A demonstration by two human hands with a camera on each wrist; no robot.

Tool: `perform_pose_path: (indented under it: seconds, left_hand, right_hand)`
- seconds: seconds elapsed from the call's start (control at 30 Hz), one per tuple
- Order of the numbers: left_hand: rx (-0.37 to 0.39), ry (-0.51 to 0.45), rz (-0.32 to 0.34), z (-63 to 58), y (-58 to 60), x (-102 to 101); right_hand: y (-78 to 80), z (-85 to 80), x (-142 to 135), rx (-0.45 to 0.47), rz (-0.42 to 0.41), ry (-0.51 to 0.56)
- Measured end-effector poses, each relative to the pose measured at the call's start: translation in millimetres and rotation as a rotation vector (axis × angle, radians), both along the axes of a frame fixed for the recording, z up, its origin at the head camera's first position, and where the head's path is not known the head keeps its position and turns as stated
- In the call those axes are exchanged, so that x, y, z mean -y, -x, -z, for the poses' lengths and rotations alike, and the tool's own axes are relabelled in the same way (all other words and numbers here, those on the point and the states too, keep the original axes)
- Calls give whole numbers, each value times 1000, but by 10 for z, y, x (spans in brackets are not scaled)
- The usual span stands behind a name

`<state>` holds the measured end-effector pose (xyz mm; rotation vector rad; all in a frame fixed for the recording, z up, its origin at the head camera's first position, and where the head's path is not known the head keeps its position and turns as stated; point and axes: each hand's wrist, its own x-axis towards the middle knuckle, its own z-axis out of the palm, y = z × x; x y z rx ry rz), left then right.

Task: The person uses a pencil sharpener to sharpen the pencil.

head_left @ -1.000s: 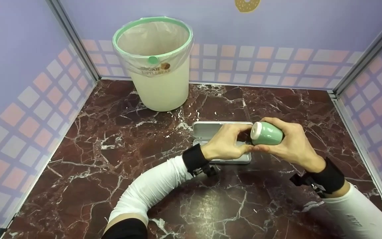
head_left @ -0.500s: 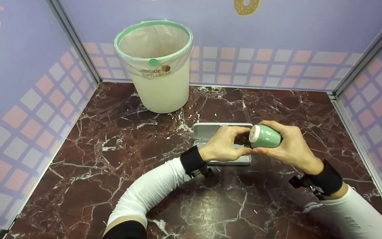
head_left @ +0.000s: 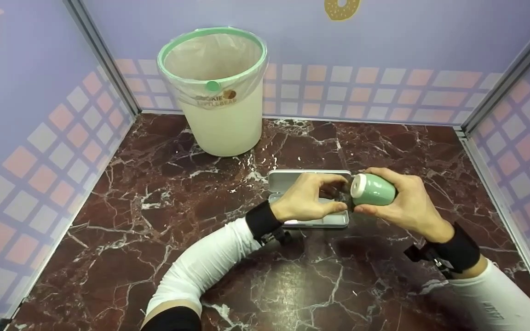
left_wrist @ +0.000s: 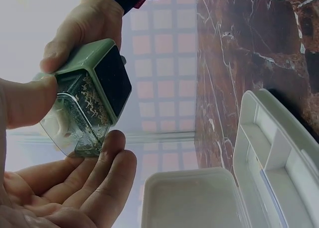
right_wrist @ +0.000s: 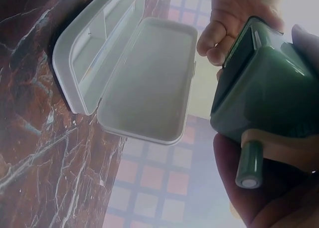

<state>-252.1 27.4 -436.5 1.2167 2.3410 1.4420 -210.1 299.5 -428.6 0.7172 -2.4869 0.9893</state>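
Observation:
A green crank pencil sharpener (head_left: 377, 191) with a white end is in my right hand (head_left: 405, 202), which grips its body above the case. Its beige crank arm with a green knob (right_wrist: 250, 165) sticks out toward the wrist in the right wrist view. The clear shavings drawer (left_wrist: 75, 125), with brown shavings inside, stands partly out of the body. My left hand (head_left: 306, 200) pinches that drawer, thumb on one side and fingertips on the other. Behind and below the hands lies an opened white pencil case (head_left: 283, 181); its divided tray (left_wrist: 266, 138) shows in the left wrist view.
A cream trash bin (head_left: 233, 131) with a green rim and clear liner stands at the back left. Small white bits (head_left: 246, 168) dot the marbled tabletop (head_left: 177, 257) in front of it. Patterned panels (head_left: 361, 89) wall in the sides and back.
The left hand has shifted slightly left and the sharpener slightly right. A gap has opened between the hands, with the clear drawer showing in it.

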Motion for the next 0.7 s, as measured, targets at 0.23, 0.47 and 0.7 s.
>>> perform_pose_path:
  seconds: [0.23,0.47,0.7]
  left_hand:
    - [9,-18,-34,5,13,102]
    - [23,7,-106,-7,31,240]
    - [-5,-11,-147,-41,34,350]
  right_hand:
    - [-6,2,-33,5,26,10]
    - [1,4,-48,29,38,11]
    - [10,12,-52,34,63,-5]
